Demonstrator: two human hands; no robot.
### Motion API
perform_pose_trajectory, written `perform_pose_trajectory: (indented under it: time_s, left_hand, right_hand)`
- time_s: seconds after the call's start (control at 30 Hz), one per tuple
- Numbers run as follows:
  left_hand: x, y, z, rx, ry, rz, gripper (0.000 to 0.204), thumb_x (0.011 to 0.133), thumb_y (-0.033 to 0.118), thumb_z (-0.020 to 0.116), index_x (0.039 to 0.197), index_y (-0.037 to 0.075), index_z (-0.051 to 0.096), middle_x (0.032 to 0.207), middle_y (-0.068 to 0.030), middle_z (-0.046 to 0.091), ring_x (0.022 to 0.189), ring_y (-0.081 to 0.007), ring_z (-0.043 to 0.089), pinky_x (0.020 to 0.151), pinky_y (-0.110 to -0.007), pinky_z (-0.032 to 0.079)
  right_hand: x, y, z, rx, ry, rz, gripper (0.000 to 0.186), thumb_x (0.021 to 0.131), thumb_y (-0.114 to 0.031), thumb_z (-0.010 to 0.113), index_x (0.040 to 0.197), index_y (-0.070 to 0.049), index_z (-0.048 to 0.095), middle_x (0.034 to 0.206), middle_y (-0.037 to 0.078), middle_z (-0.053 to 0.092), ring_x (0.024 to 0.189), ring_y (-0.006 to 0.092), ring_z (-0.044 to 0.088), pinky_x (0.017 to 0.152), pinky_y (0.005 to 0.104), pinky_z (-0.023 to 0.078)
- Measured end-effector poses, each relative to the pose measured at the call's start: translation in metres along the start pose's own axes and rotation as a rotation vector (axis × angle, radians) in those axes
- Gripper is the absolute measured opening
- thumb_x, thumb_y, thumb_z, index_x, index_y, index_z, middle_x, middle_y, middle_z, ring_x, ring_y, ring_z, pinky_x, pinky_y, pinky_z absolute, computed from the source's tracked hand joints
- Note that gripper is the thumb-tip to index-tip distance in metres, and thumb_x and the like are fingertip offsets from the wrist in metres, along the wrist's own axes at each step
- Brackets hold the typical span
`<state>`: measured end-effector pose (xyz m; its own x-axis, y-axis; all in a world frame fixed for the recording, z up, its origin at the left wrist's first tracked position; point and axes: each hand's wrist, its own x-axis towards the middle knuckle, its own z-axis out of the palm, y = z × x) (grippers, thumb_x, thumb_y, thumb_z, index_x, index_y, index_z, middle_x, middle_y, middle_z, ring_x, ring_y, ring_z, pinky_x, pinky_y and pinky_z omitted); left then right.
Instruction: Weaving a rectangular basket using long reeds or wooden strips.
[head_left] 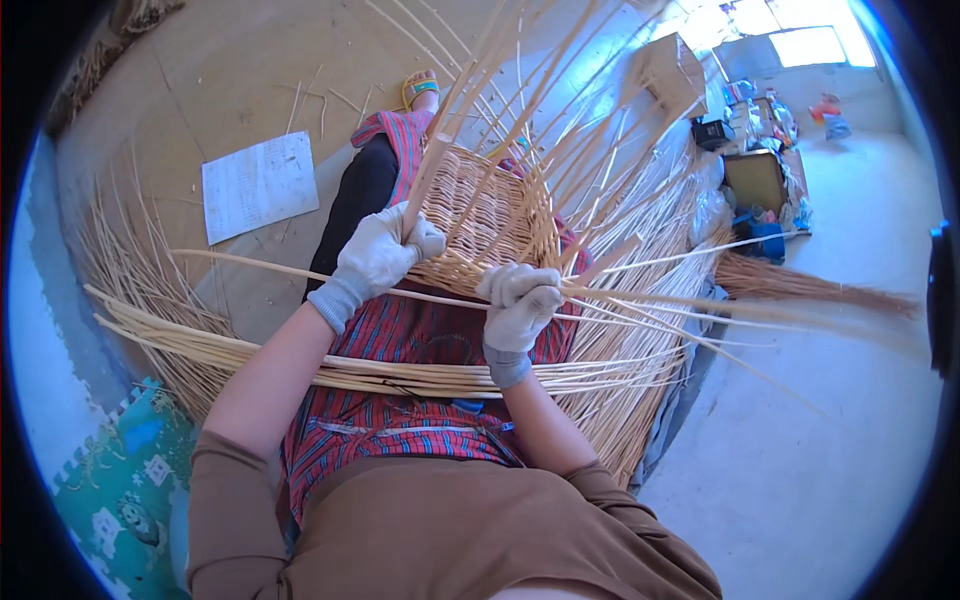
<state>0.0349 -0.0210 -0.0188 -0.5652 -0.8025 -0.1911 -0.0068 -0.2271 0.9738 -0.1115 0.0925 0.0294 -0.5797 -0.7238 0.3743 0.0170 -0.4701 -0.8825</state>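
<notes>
Brown shirt cloth (pixel 450 530) lies closest, below both hands. Far to the lower left of the left grip is a green foam mat (pixel 135 490); above that, loose canes (pixel 150 260) fan out over the floor, and a white sheet (pixel 260 187) lies beyond, up and left of the grip. The gloved left grip (pixel 375 255) is closed around a thick wooden peg (pixel 430 180), standing tilted at the near left side of the wicker basket (pixel 490 215), which sits between and just beyond the two hands. Below both grips, a bundle of canes (pixel 400 375) crosses the lap. The right grip (pixel 520 305), also gloved, is curled tight at the near rim, apparently pinching thin weaving rods (pixel 650 300) that trail off rightward. Weaving well here probably means bracing the peg firmly so the corner cannot twist, drawing each rod snug against the row beneath with even tension, bending it gently around each upright, and guiding long ends clear of the cane pile (pixel 640 370) to the right.
</notes>
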Motion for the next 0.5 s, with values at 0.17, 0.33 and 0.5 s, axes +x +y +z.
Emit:
perform_pose_trajectory:
  time_s: [0.17, 0.33, 0.5]
  left_hand:
    - [-0.005, 0.018, 0.0, 0.15, 0.158, 0.141, 0.02, 0.099, 0.02, 0.074, 0.098, 0.004, 0.064, 0.087, -0.0016, 0.065, 0.081, -0.0097, 0.057, 0.077, -0.028, 0.051]
    - [-0.033, 0.044, 0.012, 0.269, 0.507, 0.495, 0.015, 0.106, 0.018, 0.064, 0.111, 0.004, 0.062, 0.091, -0.0034, 0.068, 0.084, -0.0118, 0.064, 0.077, -0.031, 0.054]
    - [-0.031, 0.038, 0.047, 0.636, 0.245, 0.088, 0.023, 0.105, 0.028, 0.064, 0.11, 0.006, 0.062, 0.084, -0.0095, 0.07, 0.059, -0.0197, 0.07, 0.054, -0.035, 0.054]
  right_hand:
    - [0.002, 0.003, -0.018, 0.208, 0.102, 0.182, 0.056, 0.104, -0.066, 0.042, 0.085, -0.013, 0.046, 0.059, -0.003, 0.031, 0.049, 0.013, 0.029, 0.051, 0.0347, 0.038]
    - [0.004, 0.007, -0.015, 0.261, 0.192, 0.211, 0.055, 0.105, -0.064, 0.043, 0.086, -0.012, 0.047, 0.06, -0.003, 0.032, 0.049, 0.0132, 0.031, 0.052, 0.036, 0.04]
    - [-0.003, 0.003, -0.009, 0.24, 0.115, 0.155, 0.055, 0.105, -0.062, 0.045, 0.086, -0.011, 0.047, 0.061, -0.003, 0.034, 0.052, 0.0134, 0.035, 0.057, 0.0376, 0.045]
